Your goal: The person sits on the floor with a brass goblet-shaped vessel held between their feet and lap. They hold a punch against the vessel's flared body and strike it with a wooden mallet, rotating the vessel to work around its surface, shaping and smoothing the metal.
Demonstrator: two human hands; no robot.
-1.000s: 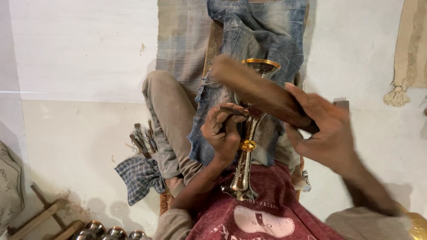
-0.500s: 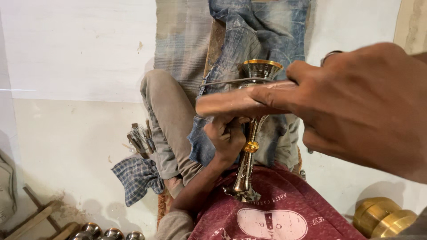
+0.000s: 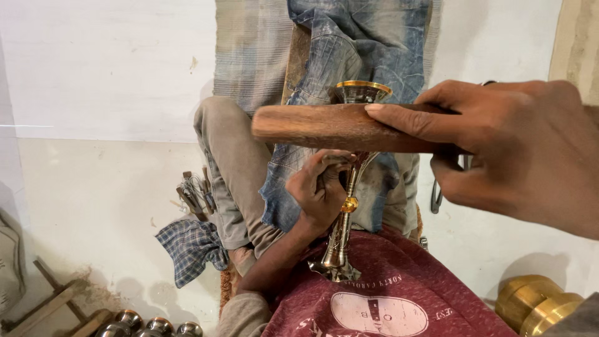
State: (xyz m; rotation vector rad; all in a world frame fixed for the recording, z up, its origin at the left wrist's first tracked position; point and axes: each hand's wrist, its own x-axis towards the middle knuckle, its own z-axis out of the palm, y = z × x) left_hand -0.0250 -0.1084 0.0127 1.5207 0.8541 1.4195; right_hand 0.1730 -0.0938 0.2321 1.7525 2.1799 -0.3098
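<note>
Head view, looking down at the lap. Right hand [image 3: 518,150] is close to the camera, fingers [image 3: 405,118] wrapped around one end of a brown wooden block [image 3: 324,126]; thumb below, index finger laid along the top face. The block is held roughly level and crosses in front of the upper stem of a tall brass stand [image 3: 346,206]. Whether block and stand touch cannot be told from this angle. Left hand [image 3: 321,187] is lower and further from the camera, fingers closed around the stand's narrow stem, just above a golden knob at mid-height. The stand is upright with a slight tilt: flared cup with a golden rim at the top, silvery flared foot at the bottom, foot resting against the maroon shirt [image 3: 399,293] at the lap. Behind the stand are faded blue jeans [image 3: 362,56] and a bent knee in greyish trousers [image 3: 234,156]. On the pale floor [image 3: 93,187] to the left: a small cluster of metal tools [image 3: 196,190], a blue checked cloth [image 3: 190,246], and wooden sticks [image 3: 50,302]. Round shiny metal knobs [image 3: 150,326] sit at the bottom edge. Two brass cylinders [image 3: 540,306] lie at the lower right, well apart from the hands.
</note>
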